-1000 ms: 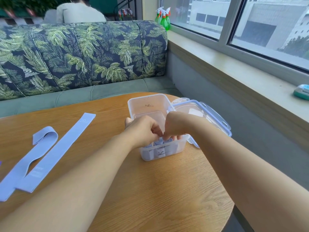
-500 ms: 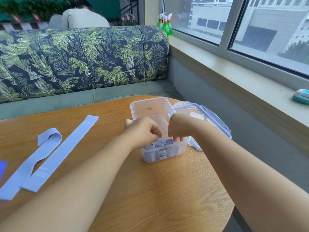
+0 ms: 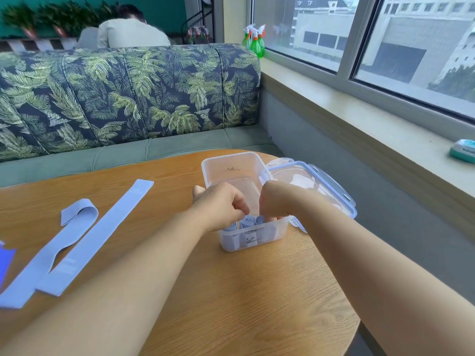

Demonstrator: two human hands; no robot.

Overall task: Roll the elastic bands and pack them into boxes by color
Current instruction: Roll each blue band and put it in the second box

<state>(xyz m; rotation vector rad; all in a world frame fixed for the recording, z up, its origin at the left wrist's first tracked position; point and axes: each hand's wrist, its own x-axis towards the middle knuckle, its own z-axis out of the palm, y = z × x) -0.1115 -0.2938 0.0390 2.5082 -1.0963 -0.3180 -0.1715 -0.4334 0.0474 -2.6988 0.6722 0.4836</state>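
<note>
left hand (image 3: 221, 206) + right hand (image 3: 276, 201): fingers curled down on rolled bands (image 3: 248, 222), possibly pinching, contact hidden | standing upright at near end of box (image 3: 231, 165) | flat bands (image 3: 84, 235) well left, long axis diagonal, nearer left hand

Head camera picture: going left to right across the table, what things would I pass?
Flat lilac bands → left hand → right hand → clear box lid.

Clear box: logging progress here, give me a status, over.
Left hand and right hand fingers-down in clear box, grip hidden. Three lilac rolls upright at near end. Two flat bands on table, left. Nothing in the way.
</note>
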